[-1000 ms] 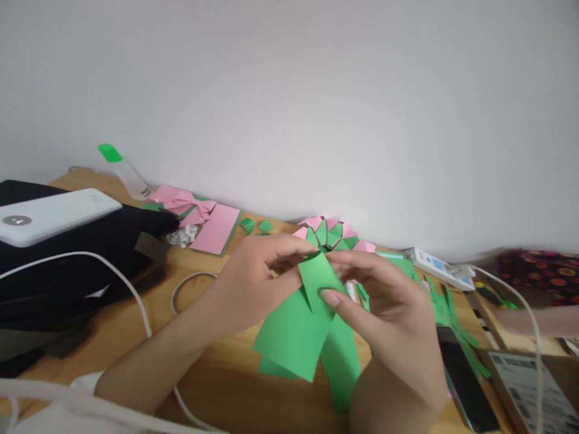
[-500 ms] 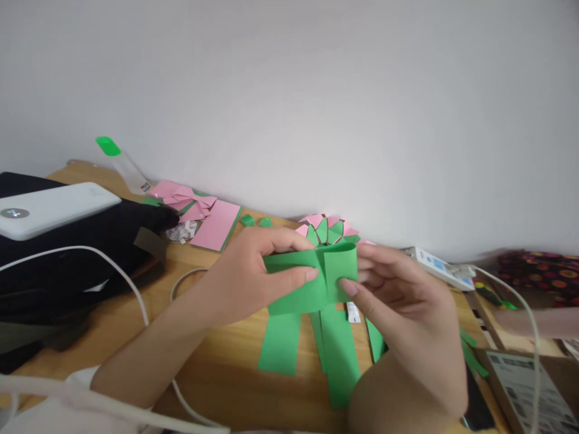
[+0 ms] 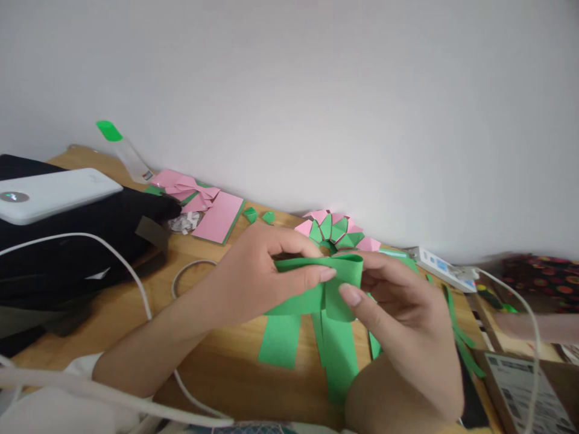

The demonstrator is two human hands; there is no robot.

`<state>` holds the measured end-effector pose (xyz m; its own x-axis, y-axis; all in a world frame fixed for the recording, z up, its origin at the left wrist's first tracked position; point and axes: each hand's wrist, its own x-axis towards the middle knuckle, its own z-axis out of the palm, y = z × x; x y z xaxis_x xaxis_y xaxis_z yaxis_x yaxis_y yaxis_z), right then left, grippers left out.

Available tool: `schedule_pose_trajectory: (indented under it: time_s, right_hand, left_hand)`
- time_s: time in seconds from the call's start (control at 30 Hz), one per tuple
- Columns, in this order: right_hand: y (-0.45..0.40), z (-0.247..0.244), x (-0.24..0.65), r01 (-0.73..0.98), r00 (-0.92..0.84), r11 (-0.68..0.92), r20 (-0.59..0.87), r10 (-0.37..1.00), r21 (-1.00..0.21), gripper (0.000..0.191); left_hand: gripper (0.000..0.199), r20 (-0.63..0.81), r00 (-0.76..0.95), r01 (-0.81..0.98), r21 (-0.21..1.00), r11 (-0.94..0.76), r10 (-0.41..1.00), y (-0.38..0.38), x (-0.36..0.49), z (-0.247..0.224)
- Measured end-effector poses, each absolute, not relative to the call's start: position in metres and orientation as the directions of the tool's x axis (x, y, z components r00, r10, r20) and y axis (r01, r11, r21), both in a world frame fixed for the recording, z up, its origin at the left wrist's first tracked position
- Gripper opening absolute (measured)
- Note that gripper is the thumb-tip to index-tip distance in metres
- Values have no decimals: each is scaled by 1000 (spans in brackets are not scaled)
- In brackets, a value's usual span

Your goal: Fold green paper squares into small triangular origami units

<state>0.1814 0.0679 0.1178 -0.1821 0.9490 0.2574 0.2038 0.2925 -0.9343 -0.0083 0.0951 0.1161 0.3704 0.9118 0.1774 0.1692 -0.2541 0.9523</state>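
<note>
Head view: left hand [image 3: 265, 274] and right hand [image 3: 409, 325] are pinching a green paper strip [image 3: 312, 301] running crosswise between their fingers [image 3: 302, 279], its folded end [image 3: 355, 270] lying nearer the right.

Free air over L hand [image 3: 257, 274] & R hand [image 3: 407, 319]; pwr bank [image 3: 63, 194] obstructs L, pwr strip [image 3: 441, 268] R, paper flower [image 3: 332, 228] behind

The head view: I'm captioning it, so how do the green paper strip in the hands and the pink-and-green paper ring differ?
The green paper strip shows only green; the paper ring shows pink and green. The strip bends over at one end; the ring has pointed folded pieces. The left hand and right hand hold the strip; the ring lies on the wooden table. Both include green paper.
</note>
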Motion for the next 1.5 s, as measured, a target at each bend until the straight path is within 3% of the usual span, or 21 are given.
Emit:
schedule_pose_trajectory:
  time_s: [0.1, 0.53, 0.9, 1.5]
  right_hand:
    - [68, 120, 177, 201, -134, 240, 216, 967, -950, 3]
    - [66, 114, 178, 91, -104, 174, 165, 981, -980, 5]
    - [68, 116, 176, 81, -134, 185, 173, 976, -979, 5]
    - [66, 113, 176, 153, -39, 193, 189, 981, -969, 8]
  left_hand:
    - [17, 131, 397, 173, 961, -215, 908, 96, -8, 116]
    - [33, 92, 465, 132, 976, -172, 880, 95, -10, 118]
    - [27, 108, 446, 113, 978, -175, 889, 96, -9, 119]
    - [29, 115, 429, 100, 980, -174, 896, 98, -8, 116]
